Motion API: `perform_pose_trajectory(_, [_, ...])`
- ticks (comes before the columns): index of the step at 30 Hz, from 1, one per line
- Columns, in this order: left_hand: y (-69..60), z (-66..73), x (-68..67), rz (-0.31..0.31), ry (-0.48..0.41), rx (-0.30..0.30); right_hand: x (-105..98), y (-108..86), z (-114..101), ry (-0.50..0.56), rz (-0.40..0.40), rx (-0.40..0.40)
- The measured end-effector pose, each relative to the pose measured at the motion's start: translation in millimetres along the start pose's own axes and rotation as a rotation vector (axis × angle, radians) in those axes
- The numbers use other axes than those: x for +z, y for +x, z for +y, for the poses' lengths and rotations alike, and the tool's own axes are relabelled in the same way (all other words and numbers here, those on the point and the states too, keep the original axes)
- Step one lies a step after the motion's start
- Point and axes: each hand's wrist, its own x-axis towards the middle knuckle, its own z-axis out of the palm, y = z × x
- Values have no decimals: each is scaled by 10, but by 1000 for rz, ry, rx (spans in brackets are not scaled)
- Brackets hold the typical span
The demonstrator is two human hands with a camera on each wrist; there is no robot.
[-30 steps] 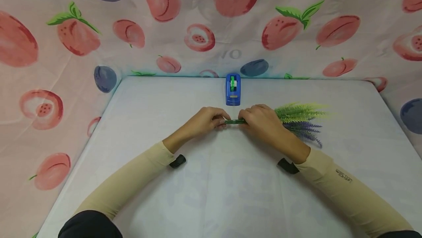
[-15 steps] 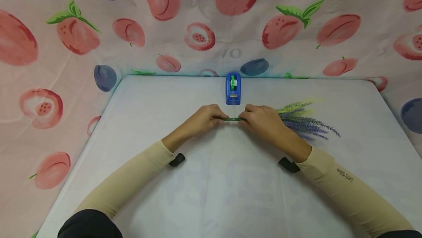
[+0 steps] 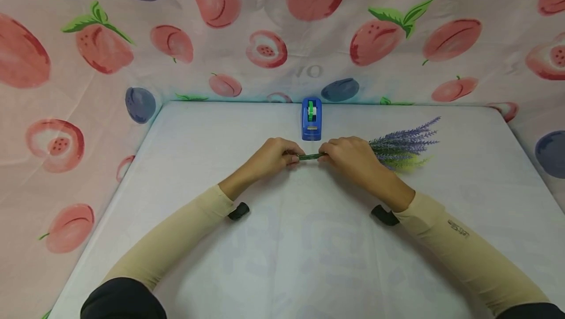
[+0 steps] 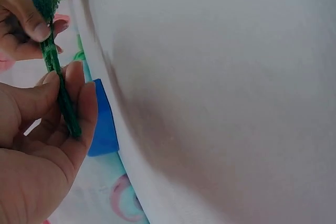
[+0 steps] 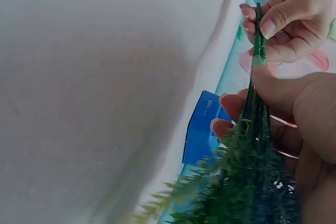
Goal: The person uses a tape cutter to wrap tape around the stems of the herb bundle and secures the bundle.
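Observation:
A bunch of artificial lavender (image 3: 403, 141) lies sideways between both hands, its purple and yellow-green heads fanning out to the right. My left hand (image 3: 277, 155) pinches the lower ends of the green stems (image 4: 65, 103) between thumb and fingers. Higher up, beside the flower heads, my right hand (image 3: 350, 156) pinches the same stems, thumb on one side and fingertips on the other. A short stretch of stem shows between the hands, with a shiny, paler band (image 5: 260, 54) round it. Part of the bunch is hidden behind the right hand in the head view.
Just beyond the hands stands a blue tape dispenser (image 3: 311, 127) with a green-cored roll, near the back edge of the white table (image 3: 282, 240). A fruit-printed cloth (image 3: 309, 39) hangs behind the table and at its left.
The bunch has turned about its length: the purple heads have come round to the far side and the yellow-green ones to the near side. Both hands have shifted slightly away from the body.

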Motion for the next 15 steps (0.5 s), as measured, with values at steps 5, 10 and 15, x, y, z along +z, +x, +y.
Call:
perform_pose_trajectory(5, [9, -17, -6, -9, -52, -9, 15, 34, 12, -23, -33, 10])
perform_pose_trajectory(10, [13, -37, -14, -7, -65, -23, 34, 60, 12, -36, -59, 8])
perform_pose_trajectory(15, [15, -57, -23, -8, -71, -19, 46, 56, 11, -47, -86, 7])
